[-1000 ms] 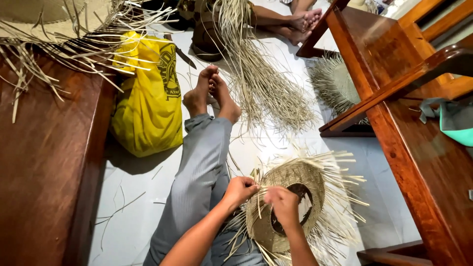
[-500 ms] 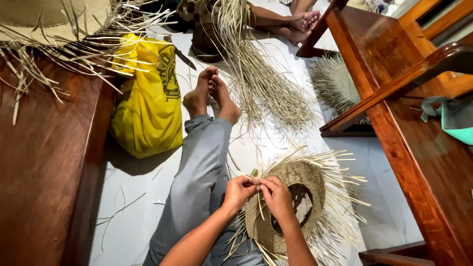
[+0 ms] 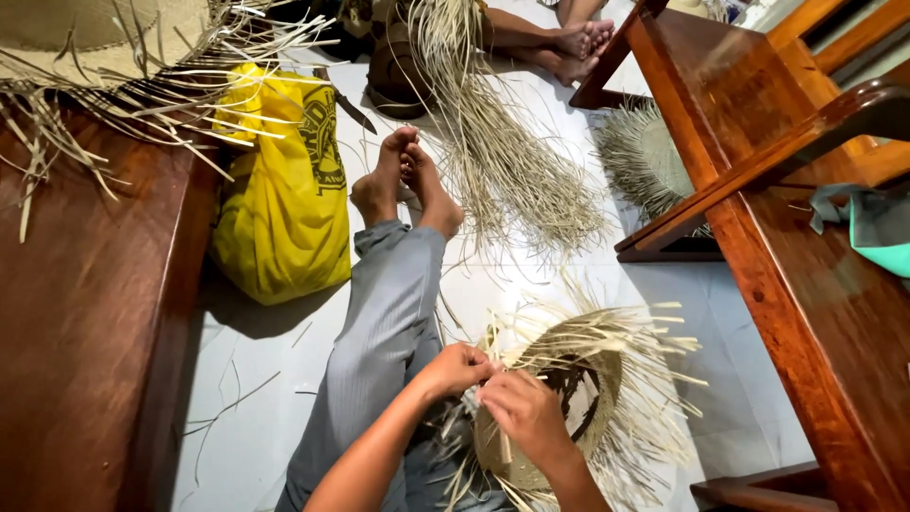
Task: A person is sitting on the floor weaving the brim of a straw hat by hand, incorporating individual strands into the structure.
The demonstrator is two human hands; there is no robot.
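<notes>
Now: left hand [image 3: 457, 368], right hand [image 3: 524, 413], fingers pinching strands of one straw hat [image 3: 578, 379].

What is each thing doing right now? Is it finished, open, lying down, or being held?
Straw hat: half-woven, loose strands sticking out, resting on the lap.
Left hand: closed on strands at the hat's rim.
Right hand: pinching strands at the hat's rim.
Yellow bag: slumped on the floor against the wooden furniture.
Straw bundle: loose, fanned out on the floor.
Second straw hat: unfinished, on the wooden top.
</notes>
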